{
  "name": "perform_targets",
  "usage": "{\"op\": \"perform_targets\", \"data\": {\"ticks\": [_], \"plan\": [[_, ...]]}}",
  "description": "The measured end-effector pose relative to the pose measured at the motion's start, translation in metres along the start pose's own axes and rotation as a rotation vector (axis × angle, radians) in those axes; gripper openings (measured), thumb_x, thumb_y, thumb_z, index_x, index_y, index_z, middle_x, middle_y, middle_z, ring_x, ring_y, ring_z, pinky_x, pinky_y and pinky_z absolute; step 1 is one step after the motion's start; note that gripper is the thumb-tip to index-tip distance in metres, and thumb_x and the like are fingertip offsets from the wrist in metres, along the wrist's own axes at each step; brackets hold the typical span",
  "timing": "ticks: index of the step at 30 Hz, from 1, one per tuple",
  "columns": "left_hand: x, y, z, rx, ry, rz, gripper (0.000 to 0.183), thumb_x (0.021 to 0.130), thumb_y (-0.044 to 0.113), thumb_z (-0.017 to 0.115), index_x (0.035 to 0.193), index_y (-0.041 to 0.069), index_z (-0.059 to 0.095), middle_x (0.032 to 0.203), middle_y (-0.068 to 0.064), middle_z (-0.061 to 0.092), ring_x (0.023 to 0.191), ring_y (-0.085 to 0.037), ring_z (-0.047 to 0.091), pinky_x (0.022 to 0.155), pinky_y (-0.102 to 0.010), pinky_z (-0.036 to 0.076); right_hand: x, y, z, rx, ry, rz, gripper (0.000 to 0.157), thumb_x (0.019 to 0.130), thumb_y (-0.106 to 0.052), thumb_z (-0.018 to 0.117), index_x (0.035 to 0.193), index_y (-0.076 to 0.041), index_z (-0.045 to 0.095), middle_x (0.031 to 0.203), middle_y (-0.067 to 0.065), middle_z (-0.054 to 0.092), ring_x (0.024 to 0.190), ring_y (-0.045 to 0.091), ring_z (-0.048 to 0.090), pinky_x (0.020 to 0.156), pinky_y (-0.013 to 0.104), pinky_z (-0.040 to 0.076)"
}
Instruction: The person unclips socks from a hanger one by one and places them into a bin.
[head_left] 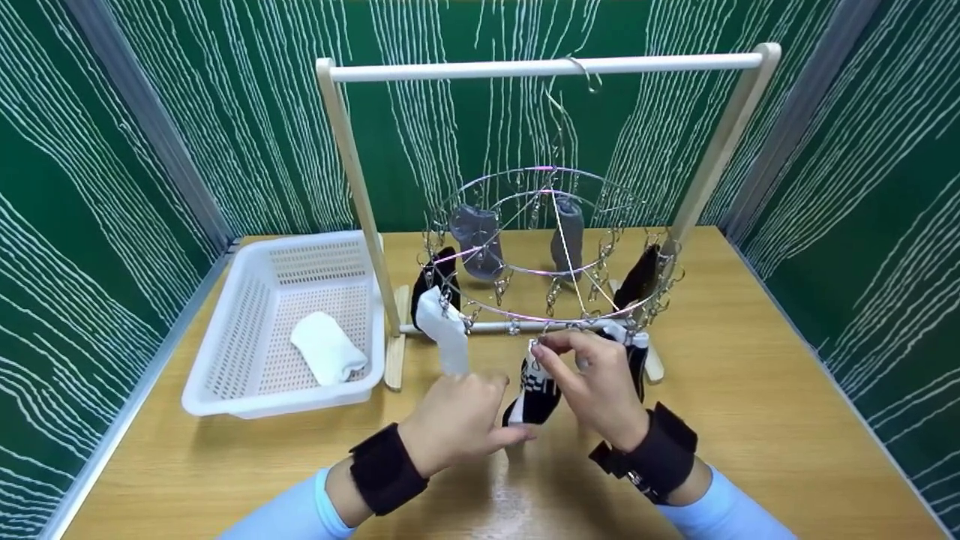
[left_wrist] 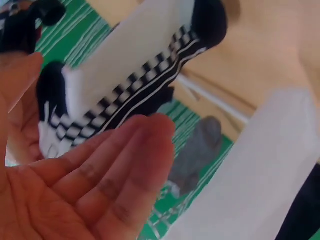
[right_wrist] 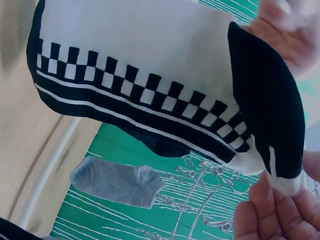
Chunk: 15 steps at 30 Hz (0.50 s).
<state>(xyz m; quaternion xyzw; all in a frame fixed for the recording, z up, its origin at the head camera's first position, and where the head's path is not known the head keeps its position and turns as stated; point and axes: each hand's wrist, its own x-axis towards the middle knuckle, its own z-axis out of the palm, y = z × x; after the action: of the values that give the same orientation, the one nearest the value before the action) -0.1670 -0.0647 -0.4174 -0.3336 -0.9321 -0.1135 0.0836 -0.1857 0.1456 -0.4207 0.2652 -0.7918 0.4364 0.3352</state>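
Observation:
A black-and-white sock with a checkered band (head_left: 537, 386) hangs under the front of the round clip hanger (head_left: 517, 315). My right hand (head_left: 600, 379) pinches its upper end beside the hanger's rim, and in the right wrist view the fingertips (right_wrist: 280, 210) meet the sock's white edge. To the sock's left is my left hand (head_left: 457, 416). Its fingers look extended in the left wrist view, with the palm (left_wrist: 75, 200) facing the sock; whether they touch it I cannot tell. A white sock (head_left: 446, 330) hangs left of them.
Grey socks (head_left: 568, 236) and dark socks (head_left: 637, 281) hang around the ring. A wooden stand (head_left: 487, 71) carries the hanger on its top bar. At left, a white perforated basket (head_left: 206, 375) holds a rolled white sock (head_left: 326, 349). Green walls (head_left: 285, 112) enclose the table.

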Motion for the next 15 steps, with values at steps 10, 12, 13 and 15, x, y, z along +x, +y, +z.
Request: {"op": "perform_targets", "data": {"ticks": [10,12,13,15], "plan": [[0.007,-0.001,0.034,-0.034,-0.025,-0.016,0.044,0.096,0.042,0.082,0.112,0.004,0.068,0.089,-0.004,0.076,0.073,-0.018,0.073,0.061,-0.032,0.061,0.0,-0.001,0.002,0.003,0.018,0.012,0.01,0.087,0.006,0.084,0.091,-0.002,0.08,0.085,0.009,0.081,0.078,0.014,0.072,0.076,0.012,0.051],[0.009,-0.001,0.039,-0.062,0.001,-0.019,0.034,0.099,0.032,0.078,0.112,0.003,0.068,0.089,-0.007,0.077,0.074,-0.021,0.075,0.063,-0.032,0.063,0.0,-0.002,0.002,0.006,0.026,0.012,0.01,0.086,0.007,0.085,0.09,-0.002,0.081,0.085,0.009,0.081,0.078,0.013,0.072,0.075,0.012,0.05],[0.01,-0.001,0.04,-0.074,0.013,-0.023,0.029,0.1,0.028,0.076,0.112,0.003,0.068,0.089,-0.008,0.078,0.074,-0.022,0.076,0.063,-0.033,0.063,0.0,-0.002,0.002,0.004,0.03,0.01,0.01,0.086,0.007,0.085,0.09,-0.002,0.081,0.085,0.009,0.081,0.077,0.013,0.072,0.075,0.012,0.05],[0.011,-0.002,0.041,-0.104,0.036,-0.027,0.018,0.101,0.019,0.072,0.108,0.003,0.069,0.087,-0.01,0.078,0.074,-0.025,0.078,0.063,-0.035,0.064,0.0,-0.001,0.002,0.005,0.036,0.001,0.012,0.085,0.008,0.085,0.09,-0.002,0.081,0.085,0.01,0.082,0.077,0.014,0.073,0.075,0.011,0.051]]}}
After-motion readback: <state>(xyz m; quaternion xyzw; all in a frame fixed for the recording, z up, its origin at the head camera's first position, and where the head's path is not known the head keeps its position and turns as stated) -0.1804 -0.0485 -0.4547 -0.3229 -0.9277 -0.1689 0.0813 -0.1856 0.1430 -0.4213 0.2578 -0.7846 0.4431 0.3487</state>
